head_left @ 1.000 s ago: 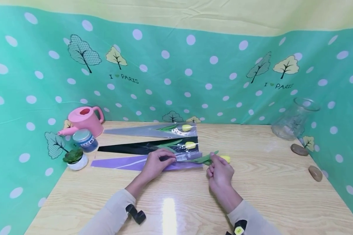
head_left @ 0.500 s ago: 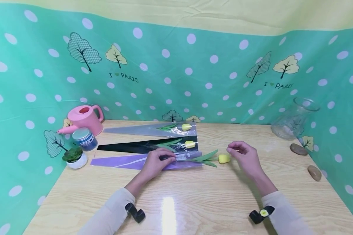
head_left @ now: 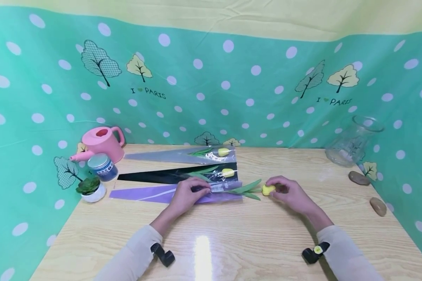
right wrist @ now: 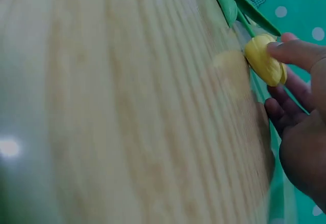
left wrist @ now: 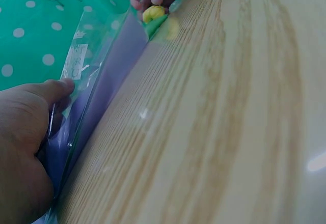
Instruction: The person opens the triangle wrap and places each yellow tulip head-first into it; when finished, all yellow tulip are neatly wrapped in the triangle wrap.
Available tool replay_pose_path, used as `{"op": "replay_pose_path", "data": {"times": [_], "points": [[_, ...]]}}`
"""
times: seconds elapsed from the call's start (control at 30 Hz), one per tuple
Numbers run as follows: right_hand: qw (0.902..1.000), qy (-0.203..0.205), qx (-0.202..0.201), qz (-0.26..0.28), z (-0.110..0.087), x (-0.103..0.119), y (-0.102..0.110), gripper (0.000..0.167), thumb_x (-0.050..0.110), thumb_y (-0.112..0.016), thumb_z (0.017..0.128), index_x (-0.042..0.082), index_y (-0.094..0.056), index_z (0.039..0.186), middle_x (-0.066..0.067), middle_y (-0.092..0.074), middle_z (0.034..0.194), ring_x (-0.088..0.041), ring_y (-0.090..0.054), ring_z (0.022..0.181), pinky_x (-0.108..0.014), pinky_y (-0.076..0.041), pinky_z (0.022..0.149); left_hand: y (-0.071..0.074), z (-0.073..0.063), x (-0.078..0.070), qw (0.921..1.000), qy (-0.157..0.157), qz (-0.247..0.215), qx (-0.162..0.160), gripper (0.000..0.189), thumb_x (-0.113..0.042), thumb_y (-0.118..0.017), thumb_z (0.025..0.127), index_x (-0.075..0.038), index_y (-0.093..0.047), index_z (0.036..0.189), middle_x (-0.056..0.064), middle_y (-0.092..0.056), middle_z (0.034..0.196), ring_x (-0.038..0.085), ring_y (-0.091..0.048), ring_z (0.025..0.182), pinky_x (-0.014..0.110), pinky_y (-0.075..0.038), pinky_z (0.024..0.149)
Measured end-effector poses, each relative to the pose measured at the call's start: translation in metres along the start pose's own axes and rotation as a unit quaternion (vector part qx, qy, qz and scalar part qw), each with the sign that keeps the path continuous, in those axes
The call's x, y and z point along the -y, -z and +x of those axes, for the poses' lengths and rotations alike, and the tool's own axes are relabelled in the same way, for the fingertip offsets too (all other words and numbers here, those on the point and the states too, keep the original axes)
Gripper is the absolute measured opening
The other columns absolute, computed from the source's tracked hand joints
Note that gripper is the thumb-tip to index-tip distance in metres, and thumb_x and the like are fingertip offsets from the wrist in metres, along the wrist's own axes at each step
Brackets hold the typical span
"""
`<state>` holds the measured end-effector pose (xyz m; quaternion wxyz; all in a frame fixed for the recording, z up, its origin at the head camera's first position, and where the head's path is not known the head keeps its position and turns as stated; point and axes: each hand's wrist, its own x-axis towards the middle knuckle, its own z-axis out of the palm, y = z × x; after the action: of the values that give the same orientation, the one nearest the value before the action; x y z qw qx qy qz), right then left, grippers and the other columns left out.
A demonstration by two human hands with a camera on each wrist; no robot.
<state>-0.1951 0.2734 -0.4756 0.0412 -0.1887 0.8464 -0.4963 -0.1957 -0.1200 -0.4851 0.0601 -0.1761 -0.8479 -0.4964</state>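
My left hand (head_left: 185,195) pinches the clear film of a purple flower sleeve (head_left: 140,193), and in the left wrist view that film (left wrist: 84,74) stands lifted off the purple backing. A white label (left wrist: 77,61) shows on the film. My right hand (head_left: 293,196) holds the yellow bloom of a tulip (head_left: 267,190) between thumb and fingers, plainly seen in the right wrist view on the bloom (right wrist: 262,58). The tulip's green leaves (head_left: 247,189) spread at the sleeve's wide mouth, and its stem runs inside toward my left hand.
Behind lie a black sleeve (head_left: 147,176) and a grey sleeve (head_left: 154,157), each with a yellow tulip inside. At left stand a pink watering can (head_left: 103,144), a blue jar (head_left: 103,168) and a potted succulent (head_left: 91,191). A glass vase (head_left: 349,146) and two stones (head_left: 359,178) are at right.
My right hand let go of the tulip near its leaves, moved right past the bloom, then came back left and took hold of the bloom. My left hand has stayed put.
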Motion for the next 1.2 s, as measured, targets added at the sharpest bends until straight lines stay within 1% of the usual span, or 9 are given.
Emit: {"op": "replay_pose_path", "data": {"times": [0.13,0.23,0.37,0.57,0.7,0.83,0.9,1.03,1.2], "points": [[0.9995,0.003,0.011,-0.029,0.001,0.000,-0.002,0.035,0.006,-0.078,0.090,0.016,-0.070,0.122,-0.009,-0.066,0.128,-0.014,-0.060,0.105,-0.021,-0.051,0.086,-0.001,0.000,0.001,1.0000,-0.001,0.001,-0.001,0.011,-0.020,-0.084,0.088,-0.026,-0.083,0.097,-0.009,-0.077,0.107,0.014,-0.070,0.110,0.037,-0.054,0.106],[0.9990,0.004,0.009,-0.044,0.002,0.000,-0.004,0.036,0.006,-0.078,0.090,0.014,-0.069,0.124,-0.010,-0.066,0.125,-0.016,-0.060,0.101,-0.021,-0.051,0.083,-0.001,0.000,0.001,1.0000,-0.002,0.002,-0.002,0.011,-0.020,-0.084,0.088,-0.027,-0.083,0.096,-0.009,-0.077,0.107,0.014,-0.070,0.110,0.037,-0.055,0.105],[0.9987,-0.003,0.001,-0.051,0.004,0.000,-0.005,0.033,0.007,-0.076,0.092,0.014,-0.069,0.123,-0.011,-0.068,0.122,-0.017,-0.060,0.098,-0.021,-0.051,0.080,-0.001,0.000,0.000,1.0000,-0.002,-0.002,-0.002,0.010,-0.021,-0.083,0.088,-0.028,-0.083,0.096,-0.009,-0.077,0.106,0.013,-0.070,0.110,0.037,-0.055,0.104],[0.9996,-0.008,0.001,-0.028,0.003,0.006,-0.005,0.031,0.010,-0.076,0.093,0.012,-0.069,0.124,-0.011,-0.070,0.121,-0.013,-0.063,0.100,-0.022,-0.055,0.083,-0.001,0.000,-0.002,1.0000,-0.003,0.000,0.002,0.011,-0.021,-0.083,0.088,-0.028,-0.083,0.097,-0.010,-0.077,0.106,0.013,-0.070,0.110,0.036,-0.054,0.105],[0.9998,-0.013,-0.009,-0.016,0.003,0.015,-0.007,0.032,0.012,-0.076,0.093,0.012,-0.069,0.124,-0.008,-0.071,0.120,-0.010,-0.063,0.102,-0.022,-0.055,0.085,0.001,-0.001,-0.004,1.0000,-0.004,0.000,0.004,0.012,-0.020,-0.084,0.088,-0.027,-0.083,0.097,-0.010,-0.077,0.107,0.013,-0.070,0.110,0.037,-0.054,0.106],[0.9994,-0.025,-0.022,-0.007,0.004,0.024,-0.015,0.032,0.017,-0.080,0.090,0.014,-0.070,0.121,-0.006,-0.072,0.116,-0.011,-0.063,0.099,-0.022,-0.054,0.083,0.001,-0.001,-0.005,1.0000,-0.002,0.002,0.002,0.013,-0.019,-0.084,0.088,-0.027,-0.083,0.097,-0.009,-0.077,0.107,0.014,-0.070,0.111,0.038,-0.053,0.107],[0.9993,-0.031,-0.021,0.000,0.005,0.028,-0.020,0.033,0.018,-0.080,0.090,0.014,-0.071,0.121,-0.006,-0.072,0.117,-0.012,-0.063,0.097,-0.022,-0.055,0.083,0.001,-0.001,-0.005,1.0000,-0.002,0.005,0.003,0.011,-0.019,-0.083,0.088,-0.026,-0.083,0.097,-0.009,-0.077,0.107,0.013,-0.070,0.110,0.038,-0.053,0.107],[0.9989,-0.043,-0.012,0.014,0.008,0.035,-0.030,0.033,0.016,-0.079,0.092,0.014,-0.071,0.123,-0.007,-0.071,0.121,-0.014,-0.064,0.098,-0.022,-0.056,0.084,0.001,-0.001,-0.005,1.0000,-0.004,0.006,0.002,0.009,-0.021,-0.083,0.089,-0.024,-0.083,0.097,-0.009,-0.077,0.106,0.012,-0.070,0.110,0.036,-0.054,0.105],[0.9986,-0.048,-0.001,0.022,0.012,0.036,-0.040,0.034,0.014,-0.076,0.093,0.013,-0.071,0.126,-0.009,-0.072,0.125,-0.016,-0.066,0.103,-0.020,-0.057,0.089,0.001,-0.001,-0.006,0.9999,-0.014,-0.002,-0.004,0.010,-0.020,-0.083,0.088,-0.024,-0.083,0.098,-0.008,-0.077,0.106,0.014,-0.071,0.109,0.035,-0.054,0.104]]}}
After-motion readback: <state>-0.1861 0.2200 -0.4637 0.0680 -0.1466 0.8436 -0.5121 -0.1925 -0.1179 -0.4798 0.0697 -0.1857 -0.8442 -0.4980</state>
